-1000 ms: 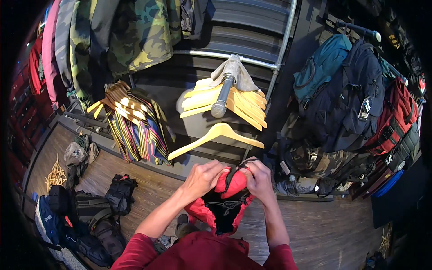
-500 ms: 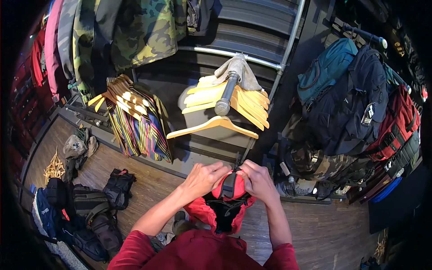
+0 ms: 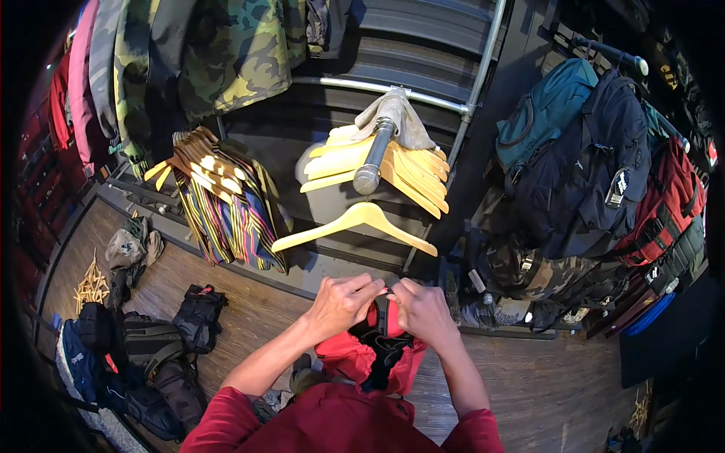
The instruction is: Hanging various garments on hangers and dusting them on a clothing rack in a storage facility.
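Both my hands grip the top of a red and black backpack (image 3: 343, 355) in front of my body. My left hand (image 3: 343, 306) pinches its upper edge from the left. Close beside it, my right hand (image 3: 423, 309) has its fingers bent over the same edge; exactly which strap or loop lies between the fingertips is hidden. Black cords cross the dark middle of the bag. Just beyond my hands, a single pale wooden hanger (image 3: 355, 220) with bare arms sits below the end of a metal rail (image 3: 368, 177).
More wooden hangers (image 3: 415, 177) and a grey cloth (image 3: 396, 117) are on the rail. Striped garments (image 3: 230, 219) and camouflage clothing (image 3: 249, 60) hang left. Backpacks (image 3: 596, 158) hang right. Several dark bags (image 3: 155, 340) and a pile of wooden sticks (image 3: 92, 287) lie on the floor at left.
My hands have shifted slightly at the bag's top, and its red top part is now more covered by them. The lone hanger appears lower and nearer to my hands.
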### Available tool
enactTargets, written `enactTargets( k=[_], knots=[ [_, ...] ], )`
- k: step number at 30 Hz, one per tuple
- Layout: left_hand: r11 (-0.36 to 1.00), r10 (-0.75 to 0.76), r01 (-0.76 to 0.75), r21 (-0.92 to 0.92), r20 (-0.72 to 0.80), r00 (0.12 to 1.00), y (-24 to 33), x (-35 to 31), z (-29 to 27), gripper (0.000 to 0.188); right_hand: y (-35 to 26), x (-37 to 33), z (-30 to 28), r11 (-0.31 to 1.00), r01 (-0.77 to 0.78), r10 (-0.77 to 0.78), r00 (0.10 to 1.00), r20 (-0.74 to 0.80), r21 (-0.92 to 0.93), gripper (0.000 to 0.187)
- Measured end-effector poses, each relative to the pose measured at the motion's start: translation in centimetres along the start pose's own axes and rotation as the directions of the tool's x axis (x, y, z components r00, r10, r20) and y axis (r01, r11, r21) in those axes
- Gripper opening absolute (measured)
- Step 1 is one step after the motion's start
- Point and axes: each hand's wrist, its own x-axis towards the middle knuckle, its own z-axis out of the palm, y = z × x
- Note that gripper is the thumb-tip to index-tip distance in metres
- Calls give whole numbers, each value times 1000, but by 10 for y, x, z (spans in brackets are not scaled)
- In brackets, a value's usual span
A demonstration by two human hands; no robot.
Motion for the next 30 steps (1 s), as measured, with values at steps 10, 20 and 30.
enactTargets(
  k=[10, 20, 30],
  knots=[
    [993, -83, 69, -92, -160, 984, -2, -10, 19, 30, 2, -7, 25, 969, -70, 55, 996, 68, 239, 11],
    [1000, 24, -21, 22, -141, 990, -1, -19, 17, 28, 20, -21, 63, -39, -430, 258, 868, 425, 902, 12],
    [995, 88, -96, -18, -257, 962, -4, -23, 11, 26, -1, -5, 71, 115, -283, 370, 902, 224, 952, 18]
  ],
)
